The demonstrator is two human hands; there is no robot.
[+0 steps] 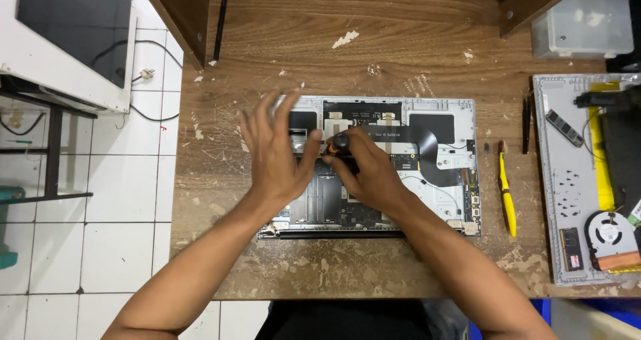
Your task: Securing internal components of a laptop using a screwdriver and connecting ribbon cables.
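An opened silver laptop base (441,200) lies on the worn wooden desk (374,53), its inner boards and a black flat ribbon cable (427,143) exposed. My right hand (367,170) is closed around a small screwdriver (340,142) with a black cap and orange collar, held upright over the middle of the laptop. My left hand (277,153) rests flat on the laptop's left half, fingers spread, its thumb close to the screwdriver.
A yellow pry tool (507,193) and black tweezers (526,123) lie right of the laptop. Further right a grey cover panel (557,180) carries a fan (609,232), memory sticks and other parts. A clear plastic box (581,23) sits back right. White tiled floor lies left.
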